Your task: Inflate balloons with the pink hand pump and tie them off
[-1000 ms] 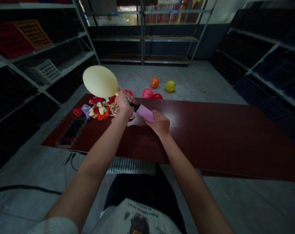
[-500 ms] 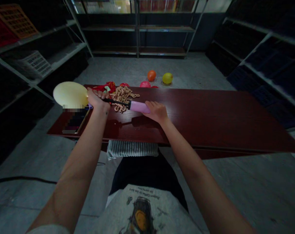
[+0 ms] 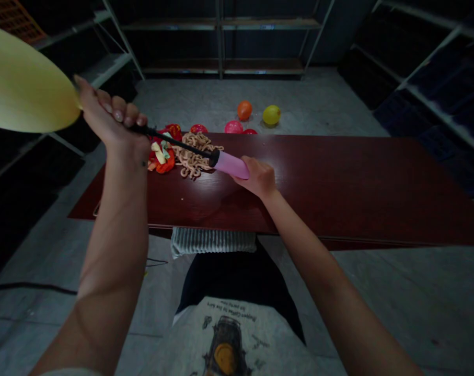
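A large pale yellow balloon (image 3: 23, 86), partly out of frame, bulges beyond my left hand (image 3: 113, 117). That hand is closed around the balloon's neck and the far end of a balloon pump (image 3: 232, 165); the meeting point is hidden by my fingers. The pump's black rod slants down to its pink barrel, with a length of rod exposed. My right hand (image 3: 259, 177) wraps around the barrel's near end, above the table. Below the rod, limp red, orange and pale balloons (image 3: 164, 159) lie beside a heap of beige cord or chain (image 3: 193, 156).
A dark red-brown table (image 3: 346, 188) stretches to the right. On the floor behind it are an orange balloon (image 3: 244, 110), a yellow balloon (image 3: 272, 115) and pink-red ones (image 3: 233, 127). Metal shelves (image 3: 268, 23) stand around; a ribbed grey cushion (image 3: 213, 240) sits at the table's front edge.
My left hand has moved up and left with the balloon, which looks larger and nearer. More of the pump's black rod shows. My right hand has shifted only slightly right.
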### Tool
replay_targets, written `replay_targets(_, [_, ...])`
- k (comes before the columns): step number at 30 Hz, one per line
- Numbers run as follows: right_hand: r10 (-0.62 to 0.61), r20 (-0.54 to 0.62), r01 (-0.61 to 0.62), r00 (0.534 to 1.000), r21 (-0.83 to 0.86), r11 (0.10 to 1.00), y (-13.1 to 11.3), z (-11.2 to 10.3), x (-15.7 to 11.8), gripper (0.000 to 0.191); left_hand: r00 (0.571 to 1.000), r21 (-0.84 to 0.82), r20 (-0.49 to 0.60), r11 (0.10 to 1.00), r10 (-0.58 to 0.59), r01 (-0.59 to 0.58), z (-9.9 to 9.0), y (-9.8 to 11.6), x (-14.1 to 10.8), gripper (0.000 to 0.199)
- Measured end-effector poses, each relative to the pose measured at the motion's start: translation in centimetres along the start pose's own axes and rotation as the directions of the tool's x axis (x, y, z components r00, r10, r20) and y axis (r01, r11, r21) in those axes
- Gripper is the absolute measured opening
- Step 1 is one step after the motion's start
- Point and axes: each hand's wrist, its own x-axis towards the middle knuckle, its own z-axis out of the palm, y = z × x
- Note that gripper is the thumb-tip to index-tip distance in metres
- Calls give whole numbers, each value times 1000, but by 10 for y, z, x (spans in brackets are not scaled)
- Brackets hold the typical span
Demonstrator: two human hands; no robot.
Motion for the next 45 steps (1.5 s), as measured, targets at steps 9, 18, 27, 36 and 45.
replay_targets(9, [195, 20, -196, 981, 87, 977, 12, -1, 3, 52, 997, 159, 78, 987, 0, -12, 53, -65, -9, 62])
replay_targets(18, [287, 20, -287, 958, 47, 957, 13, 1, 7, 47, 974, 174, 138, 973, -178, 153, 45, -163, -30, 58])
replay_targets(27, [111, 59, -112, 992, 27, 993, 3, 2, 10, 44, 985, 58, 48, 985, -163, 160, -16, -146, -6, 52])
replay_targets(36, [-59, 97, 64, 994, -49, 997, -5, -4, 7, 45, 995, -17, -74, 997, -70, 69, -44, -106, -9, 46])
replay_targets(45, [-135, 147, 147, 980, -78, 986, -7, -5, 6, 46, 991, -4, -136, 1000, -13, 12, -73, -49, 3, 50])
